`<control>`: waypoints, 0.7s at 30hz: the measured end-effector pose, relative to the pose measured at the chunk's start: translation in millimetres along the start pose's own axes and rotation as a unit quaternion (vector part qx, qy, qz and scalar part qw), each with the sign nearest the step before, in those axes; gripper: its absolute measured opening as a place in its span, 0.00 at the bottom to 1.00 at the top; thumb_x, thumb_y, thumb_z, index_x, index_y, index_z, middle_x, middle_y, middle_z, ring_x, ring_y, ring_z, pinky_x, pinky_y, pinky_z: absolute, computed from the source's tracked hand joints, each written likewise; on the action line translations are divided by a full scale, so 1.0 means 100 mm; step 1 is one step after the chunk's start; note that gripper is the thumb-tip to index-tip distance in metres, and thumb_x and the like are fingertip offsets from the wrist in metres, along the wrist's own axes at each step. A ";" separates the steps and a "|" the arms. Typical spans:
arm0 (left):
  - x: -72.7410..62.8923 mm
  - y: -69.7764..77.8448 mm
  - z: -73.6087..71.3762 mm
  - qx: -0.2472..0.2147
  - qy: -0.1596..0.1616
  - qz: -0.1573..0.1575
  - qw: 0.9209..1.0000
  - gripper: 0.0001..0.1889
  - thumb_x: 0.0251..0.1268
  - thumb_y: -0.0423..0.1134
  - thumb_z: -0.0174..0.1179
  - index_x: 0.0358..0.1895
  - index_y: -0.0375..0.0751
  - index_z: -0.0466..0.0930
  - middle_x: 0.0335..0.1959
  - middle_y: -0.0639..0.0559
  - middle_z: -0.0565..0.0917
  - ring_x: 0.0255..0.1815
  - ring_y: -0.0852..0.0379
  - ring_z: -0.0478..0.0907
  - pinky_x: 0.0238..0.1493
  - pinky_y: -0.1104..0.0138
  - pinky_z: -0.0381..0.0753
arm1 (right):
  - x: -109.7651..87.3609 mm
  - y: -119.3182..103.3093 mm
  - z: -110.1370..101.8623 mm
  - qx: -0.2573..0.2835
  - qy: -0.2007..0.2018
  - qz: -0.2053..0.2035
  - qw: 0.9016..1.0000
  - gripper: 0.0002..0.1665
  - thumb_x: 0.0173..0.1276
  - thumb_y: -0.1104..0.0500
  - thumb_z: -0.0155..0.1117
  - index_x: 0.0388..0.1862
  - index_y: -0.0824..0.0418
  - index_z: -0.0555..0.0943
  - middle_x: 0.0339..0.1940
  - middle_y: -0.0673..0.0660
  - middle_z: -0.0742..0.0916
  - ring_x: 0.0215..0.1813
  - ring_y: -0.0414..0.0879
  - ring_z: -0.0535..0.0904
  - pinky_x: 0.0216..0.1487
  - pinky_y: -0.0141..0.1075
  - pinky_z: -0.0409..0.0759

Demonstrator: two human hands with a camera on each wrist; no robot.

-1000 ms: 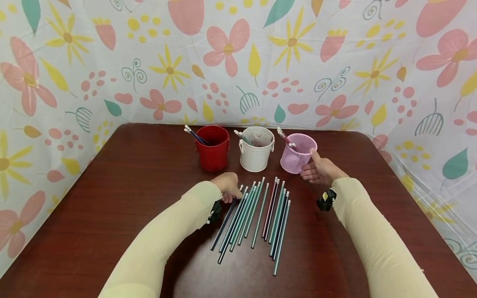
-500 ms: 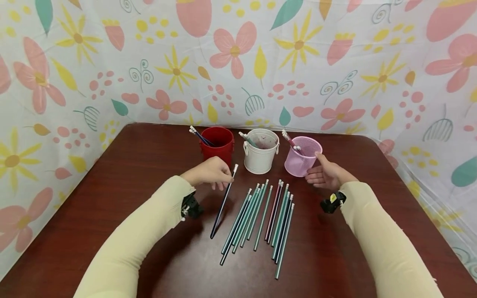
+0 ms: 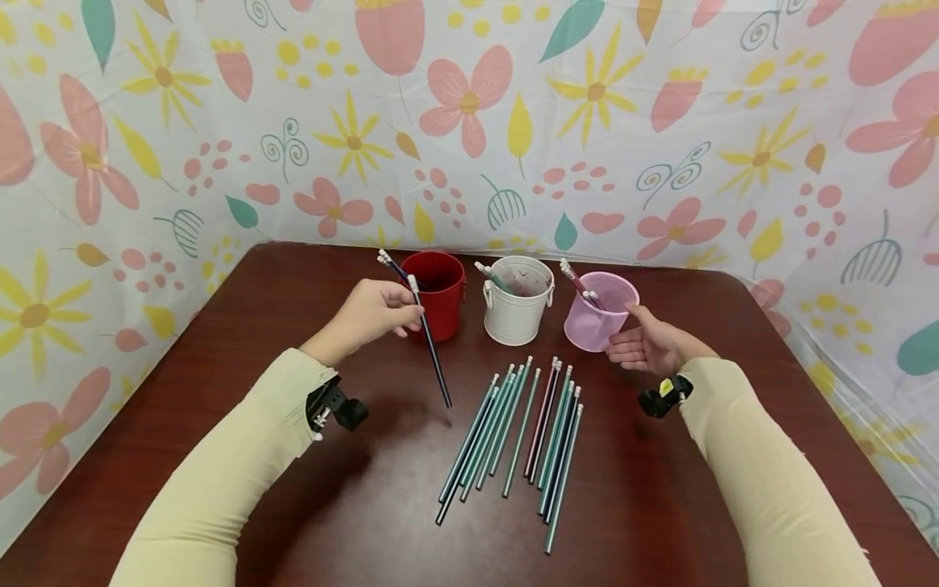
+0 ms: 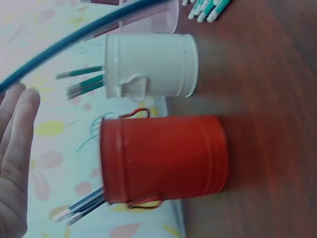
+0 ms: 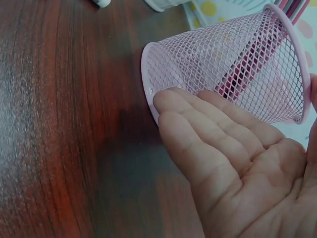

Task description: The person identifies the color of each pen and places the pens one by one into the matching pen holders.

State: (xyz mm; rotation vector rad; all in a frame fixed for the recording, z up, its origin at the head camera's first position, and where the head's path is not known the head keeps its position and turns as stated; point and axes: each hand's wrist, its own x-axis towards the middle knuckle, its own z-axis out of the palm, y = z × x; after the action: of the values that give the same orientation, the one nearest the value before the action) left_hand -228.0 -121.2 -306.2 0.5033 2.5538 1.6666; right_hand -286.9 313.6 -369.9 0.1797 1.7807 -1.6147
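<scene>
At mid-frame, with three cups (image 3: 513, 318) part-filled and loose pencils (image 3: 522, 432) left, our left fingers (image 3: 406, 315) pinch a blue pencil (image 3: 437, 363), right fingers (image 3: 626, 352) straight.

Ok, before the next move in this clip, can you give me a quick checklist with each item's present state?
1. Dark blue pencil held by the left hand: ok.
2. Red bucket upright: ok.
3. Blue pencils already in that bucket, eraser ends up: ok.
4. Held pencil's lower end over the bucket's mouth: not ok, it hangs in front of the bucket.
5. Right hand pressing firmly on the pink mesh cup: cannot tell; its thumb is at the rim.
</scene>
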 end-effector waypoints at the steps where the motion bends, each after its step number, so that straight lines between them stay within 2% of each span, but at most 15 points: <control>1: 0.00 0.02 -0.03 0.000 0.018 0.006 1.000 0.07 0.60 0.27 0.60 0.36 0.21 0.80 0.29 0.37 0.86 0.26 0.55 0.84 0.28 0.68 0.82 | 0.00 0.00 0.00 -0.003 0.000 -0.002 1.000 0.55 0.71 0.30 0.26 0.69 0.81 0.49 0.37 0.51 0.85 0.42 0.41 0.82 0.49 0.34 0.77; 4: -0.01 0.09 -0.12 -0.013 0.071 0.023 0.997 0.08 0.61 0.27 0.59 0.36 0.19 0.80 0.27 0.37 0.85 0.24 0.58 0.84 0.28 0.69 0.82 | -0.01 0.01 0.01 -0.007 0.007 -0.001 1.000 0.55 0.71 0.30 0.26 0.69 0.81 0.51 0.37 0.51 0.85 0.41 0.41 0.82 0.48 0.34 0.77; 7: -0.01 0.19 -0.22 -0.055 0.125 0.042 0.990 0.09 0.61 0.25 0.58 0.38 0.16 0.78 0.26 0.42 0.86 0.23 0.64 0.83 0.28 0.70 0.82 | -0.02 0.02 0.02 -0.006 0.013 0.003 1.000 0.56 0.70 0.30 0.26 0.69 0.81 0.50 0.36 0.52 0.85 0.41 0.41 0.82 0.48 0.34 0.77; 10: 0.00 0.32 -0.32 -0.093 0.179 0.059 0.978 0.09 0.61 0.24 0.57 0.38 0.15 0.76 0.23 0.54 0.85 0.23 0.67 0.82 0.29 0.70 0.82 | -0.03 0.04 0.01 -0.003 0.015 0.003 1.000 0.56 0.70 0.30 0.27 0.69 0.81 0.50 0.37 0.52 0.85 0.41 0.42 0.82 0.48 0.34 0.78; 12: 0.00 0.43 -0.41 -0.117 0.207 0.067 0.969 0.06 0.61 0.23 0.56 0.37 0.19 0.76 0.22 0.60 0.84 0.24 0.67 0.83 0.30 0.71 0.82 | -0.04 0.04 0.01 -0.003 0.011 -0.001 1.000 0.56 0.70 0.30 0.28 0.69 0.82 0.50 0.38 0.52 0.84 0.42 0.42 0.82 0.48 0.34 0.77; 16: 0.02 0.62 -0.58 -0.169 0.242 0.074 0.952 0.01 0.61 0.24 0.58 0.35 0.29 0.77 0.21 0.61 0.84 0.24 0.64 0.83 0.29 0.73 0.81 | -0.04 0.05 0.00 -0.006 0.008 -0.004 1.000 0.56 0.70 0.30 0.30 0.68 0.82 0.52 0.37 0.53 0.84 0.41 0.42 0.81 0.48 0.33 0.77; 19: 0.07 0.73 -0.69 -0.158 0.256 0.057 0.952 0.02 0.60 0.27 0.60 0.32 0.32 0.78 0.21 0.58 0.84 0.23 0.64 0.83 0.25 0.74 0.80 | -0.03 0.04 0.00 -0.011 0.011 -0.004 1.000 0.56 0.70 0.29 0.29 0.67 0.81 0.54 0.36 0.52 0.84 0.40 0.42 0.81 0.47 0.33 0.77; 21: 0.14 0.79 -0.74 -0.135 0.256 0.040 0.956 0.02 0.60 0.29 0.61 0.32 0.33 0.78 0.22 0.58 0.84 0.23 0.64 0.83 0.25 0.74 0.79 | -0.02 0.04 0.00 -0.015 0.012 -0.005 1.000 0.56 0.70 0.29 0.29 0.68 0.81 0.53 0.36 0.52 0.84 0.40 0.41 0.81 0.47 0.33 0.77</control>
State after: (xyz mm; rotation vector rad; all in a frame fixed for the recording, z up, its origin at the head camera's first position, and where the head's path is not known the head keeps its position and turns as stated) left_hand -237.8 -153.8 -202.1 0.1688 2.5674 2.3991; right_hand -283.2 315.3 -371.4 0.1766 1.8256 -1.5989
